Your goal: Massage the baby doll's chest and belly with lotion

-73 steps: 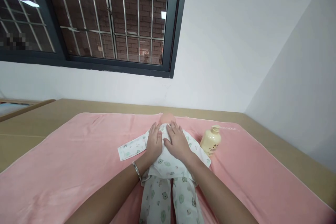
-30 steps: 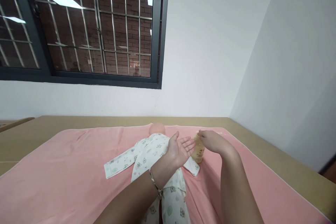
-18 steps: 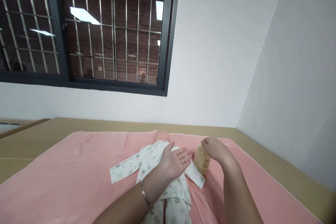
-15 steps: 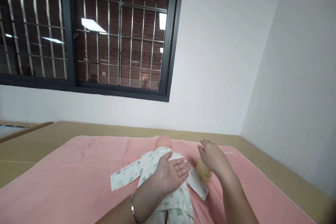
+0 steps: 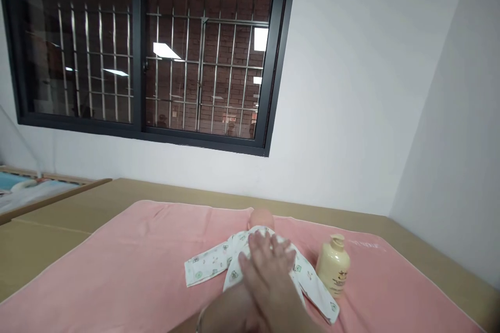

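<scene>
A: Towel (image 5: 128,265), pink, spread flat over a tan surface (image 5: 58,218); it carries everything else in view. Barred window (image 5: 156,57) in the white wall behind.

B: Next in size?

A: Baby doll (image 5: 261,218) in a white printed sleepsuit (image 5: 219,263), lying on the towel with its head toward the wall. One sleeve is stretched flat toward the left; the other runs down to the right, ending near the bottle.

B: Hands?

A: Both are over the doll's torso, pressed together one across the other. Right hand (image 5: 271,270) lies on top, palm down, fingers (image 5: 273,250) extended flat and reaching up toward the doll's chest, gripping nothing. Left hand (image 5: 230,307) is underneath and mostly covered; a bracelet (image 5: 200,318) shows at its wrist. It seems flat against the other hand, but I cannot tell its finger position.

B: And the bottle?

A: Cream-yellow pump bottle (image 5: 333,269), upright on the towel, just right of the doll's right-side sleeve. It stands apart from both hands, to the right of the right hand's fingertips; nothing touches it.
</scene>
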Available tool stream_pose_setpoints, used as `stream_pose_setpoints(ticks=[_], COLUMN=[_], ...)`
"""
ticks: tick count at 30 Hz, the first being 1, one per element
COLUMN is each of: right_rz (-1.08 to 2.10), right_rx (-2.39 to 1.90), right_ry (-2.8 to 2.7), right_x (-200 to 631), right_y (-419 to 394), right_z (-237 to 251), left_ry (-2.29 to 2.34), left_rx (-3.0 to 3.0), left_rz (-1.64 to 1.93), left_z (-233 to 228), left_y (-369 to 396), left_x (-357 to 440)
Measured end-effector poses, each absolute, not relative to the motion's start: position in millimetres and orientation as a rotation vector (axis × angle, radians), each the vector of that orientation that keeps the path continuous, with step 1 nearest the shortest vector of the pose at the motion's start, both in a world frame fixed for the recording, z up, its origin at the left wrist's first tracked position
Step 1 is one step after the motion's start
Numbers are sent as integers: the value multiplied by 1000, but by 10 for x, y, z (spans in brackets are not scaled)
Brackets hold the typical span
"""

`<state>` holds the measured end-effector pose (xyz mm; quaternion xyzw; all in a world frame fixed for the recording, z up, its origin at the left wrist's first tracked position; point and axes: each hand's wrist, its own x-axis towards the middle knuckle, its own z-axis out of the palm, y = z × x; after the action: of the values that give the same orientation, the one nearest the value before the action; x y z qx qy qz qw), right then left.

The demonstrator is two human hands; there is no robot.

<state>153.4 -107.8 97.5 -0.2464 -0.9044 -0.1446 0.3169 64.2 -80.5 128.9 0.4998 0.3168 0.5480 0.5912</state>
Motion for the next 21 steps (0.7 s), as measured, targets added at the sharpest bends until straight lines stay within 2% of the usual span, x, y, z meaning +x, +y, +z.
stream_pose_setpoints(ticks=[3,6,8,10,12,17,21], right_rz=[-325,-262,-206,-133,-54,79,161], right_rx=[-693,-865,-996,-1163,-1269,-1244,-1712], right_ry=[-2267,-2145,-2126,-2111,-2150,-2446,-2235], right_x=[1759,1868,1865,1828,1781,1735,1726], right_y=[-960,-709,-519,-367,-282,-246,-232], right_z=[1193,1189,1041,855,711,629,594], left_ry=[783,561,422,507,741,1144,1239], left_rx=[1268,1150,960,839,850,1200,1152], left_rz=[1276,1250,1376,1622,1761,1683,1699], left_z=[1303,1445,1526,1518,1391,788,463], left_y=[-1007,-1085,-980,-766,-509,-62,-16], left_x=[711,537,373,269,268,521,664])
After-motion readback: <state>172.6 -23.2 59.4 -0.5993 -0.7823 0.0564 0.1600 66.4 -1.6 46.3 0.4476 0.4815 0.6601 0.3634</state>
